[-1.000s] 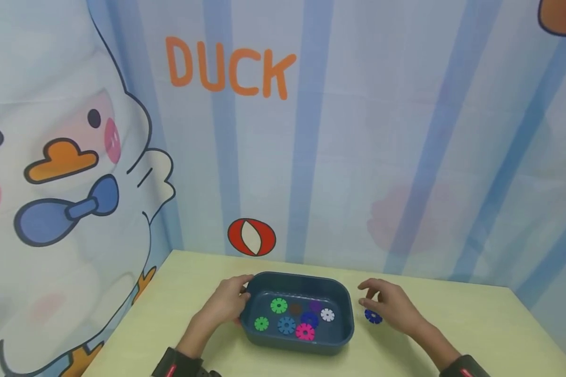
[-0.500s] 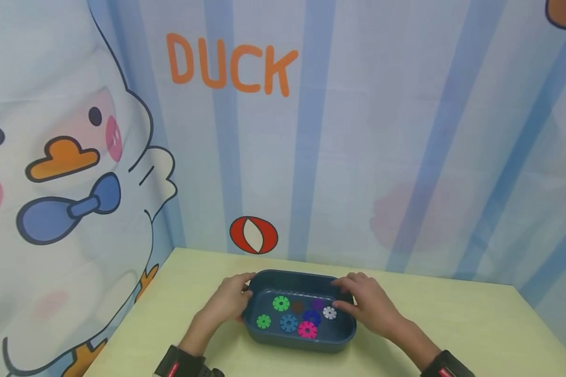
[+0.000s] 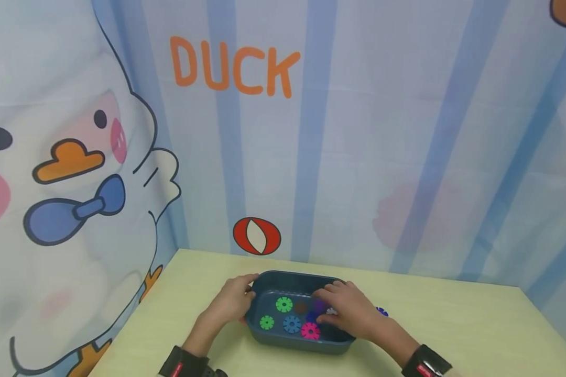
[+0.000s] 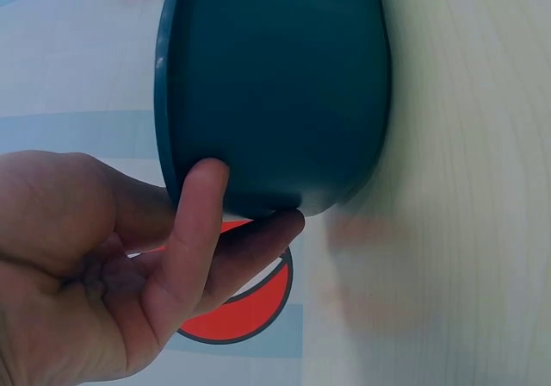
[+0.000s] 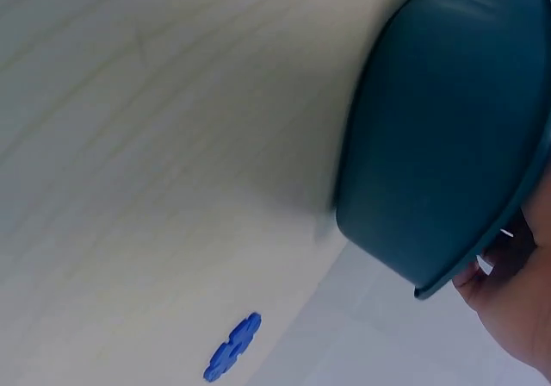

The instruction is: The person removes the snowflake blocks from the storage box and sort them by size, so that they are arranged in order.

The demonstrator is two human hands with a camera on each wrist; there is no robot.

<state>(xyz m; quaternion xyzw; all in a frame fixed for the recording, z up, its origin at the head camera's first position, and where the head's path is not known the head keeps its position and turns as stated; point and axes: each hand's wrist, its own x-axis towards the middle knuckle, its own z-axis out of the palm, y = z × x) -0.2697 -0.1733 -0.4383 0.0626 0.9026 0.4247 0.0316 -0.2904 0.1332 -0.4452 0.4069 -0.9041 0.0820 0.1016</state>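
Note:
A dark blue-green tub (image 3: 292, 343) stands on the table with several flat, notched plastic discs inside. Among them are a green disc (image 3: 284, 304), a brown disc (image 3: 301, 308), a light blue disc (image 3: 292, 324) and a pink disc (image 3: 310, 330). My left hand (image 3: 228, 301) grips the tub's left end, its fingers against the outer wall in the left wrist view. Over the tub's right end reaches my right hand (image 3: 351, 311), thumb and fingers apart above a purple disc (image 3: 319, 306) and a partly covered white disc (image 3: 331, 311).
Outside the tub, a blue notched disc (image 5: 232, 348) lies on the pale yellow table (image 3: 453, 324) beyond my right wrist. A cloth backdrop (image 3: 349, 131) with a printed duck and stripes rises behind the table and on the left.
My right hand has moved left, from above the loose blue disc, across the tub's right rim to over the discs inside. My left hand keeps its place on the tub.

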